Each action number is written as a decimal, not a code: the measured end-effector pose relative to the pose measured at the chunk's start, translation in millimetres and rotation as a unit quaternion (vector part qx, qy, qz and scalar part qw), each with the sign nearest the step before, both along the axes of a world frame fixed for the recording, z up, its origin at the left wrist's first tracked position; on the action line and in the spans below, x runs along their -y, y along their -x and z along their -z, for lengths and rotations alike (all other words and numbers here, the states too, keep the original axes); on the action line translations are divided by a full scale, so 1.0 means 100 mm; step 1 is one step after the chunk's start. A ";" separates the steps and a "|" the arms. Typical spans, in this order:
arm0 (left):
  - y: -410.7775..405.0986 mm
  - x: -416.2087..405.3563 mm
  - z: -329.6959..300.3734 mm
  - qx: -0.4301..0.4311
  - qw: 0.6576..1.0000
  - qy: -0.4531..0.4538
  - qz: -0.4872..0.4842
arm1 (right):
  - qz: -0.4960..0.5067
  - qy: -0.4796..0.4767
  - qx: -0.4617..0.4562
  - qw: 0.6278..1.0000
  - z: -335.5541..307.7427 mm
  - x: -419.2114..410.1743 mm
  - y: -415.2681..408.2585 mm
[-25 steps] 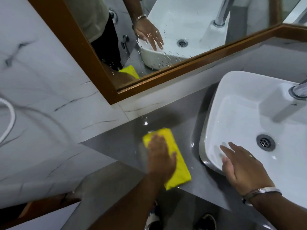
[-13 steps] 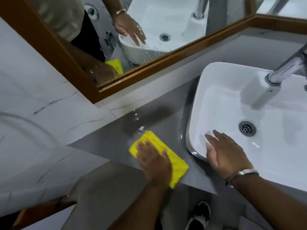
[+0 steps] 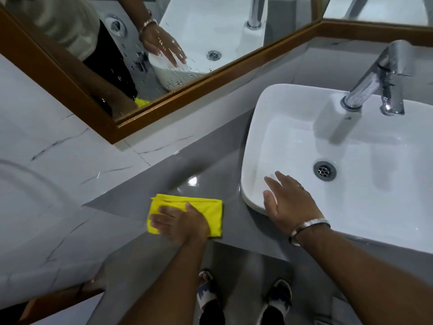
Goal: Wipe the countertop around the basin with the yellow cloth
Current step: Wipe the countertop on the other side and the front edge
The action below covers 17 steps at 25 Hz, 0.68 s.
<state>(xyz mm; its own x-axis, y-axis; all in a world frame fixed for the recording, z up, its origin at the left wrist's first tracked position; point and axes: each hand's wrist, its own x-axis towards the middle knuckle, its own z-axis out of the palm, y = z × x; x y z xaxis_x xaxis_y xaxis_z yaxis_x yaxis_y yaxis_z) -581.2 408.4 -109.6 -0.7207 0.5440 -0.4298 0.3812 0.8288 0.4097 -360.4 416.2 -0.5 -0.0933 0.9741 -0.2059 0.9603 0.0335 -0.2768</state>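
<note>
My left hand [image 3: 181, 222] lies flat on the soft, light, folded yellow cloth [image 3: 206, 207], best pressed mid-fold; my right hand [image 3: 290, 202] rests open on the basin [image 3: 257, 137] rim.

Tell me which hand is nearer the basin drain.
Right. The right hand rests on the basin's near corner, fingers inside, close to the drain. The left hand presses the yellow cloth on the countertop, outside the basin.

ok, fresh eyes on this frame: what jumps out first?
The yellow cloth, folded flat on the glossy grey countertop near its front edge, with the left hand pressed on top. To its right, the white basin sits on the counter, the right hand resting on its near corner. Behind, the wood-framed mirror shows water droplets.
</note>
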 end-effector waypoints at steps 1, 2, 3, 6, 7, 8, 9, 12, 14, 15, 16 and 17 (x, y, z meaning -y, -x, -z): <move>-0.21 0.05 -0.05 0.029 0.999 0.018 0.013 | -0.002 -0.002 -0.016 1.000 0.00 0.01 -0.01; -0.36 0.11 -0.09 0.045 0.998 0.036 0.030 | -0.003 -0.003 -0.034 0.999 0.00 0.01 -0.03; -0.43 0.17 -0.14 0.047 0.995 0.066 0.051 | -0.003 -0.011 -0.053 0.999 -0.01 0.02 -0.05; 0.02 0.36 -0.31 0.017 0.973 0.073 0.219 | -0.030 -0.094 -0.052 0.994 -0.08 0.11 -0.10; 0.24 0.38 -0.40 -0.039 0.953 0.031 0.299 | -0.066 -0.146 -0.044 0.986 -0.08 0.19 -0.07; 0.44 0.35 -0.49 -0.110 0.919 -0.013 0.379 | -0.121 -0.189 -0.046 0.973 -0.04 0.30 0.02; 0.60 0.26 -0.58 -0.180 0.872 -0.063 0.451 | -0.200 -0.211 -0.054 0.955 0.03 0.44 0.15; 0.59 -0.26 -0.91 -0.181 0.734 -0.199 0.623 | -0.341 -0.098 0.005 0.935 0.44 0.72 0.69; 0.35 -0.61 -1.06 -0.164 0.615 -0.244 0.732 | -0.255 0.012 0.041 0.966 0.71 0.69 1.01; 0.23 -0.72 -1.10 -0.176 0.553 -0.253 0.774 | -0.221 0.055 0.051 0.972 0.79 0.66 1.11; 0.13 -0.81 -1.09 -0.189 0.495 -0.253 0.810 | -0.190 0.080 0.056 0.977 0.88 0.63 1.17; 0.06 -0.88 -1.06 -0.194 0.450 -0.245 0.836 | -0.165 0.081 0.058 0.981 0.96 0.62 1.20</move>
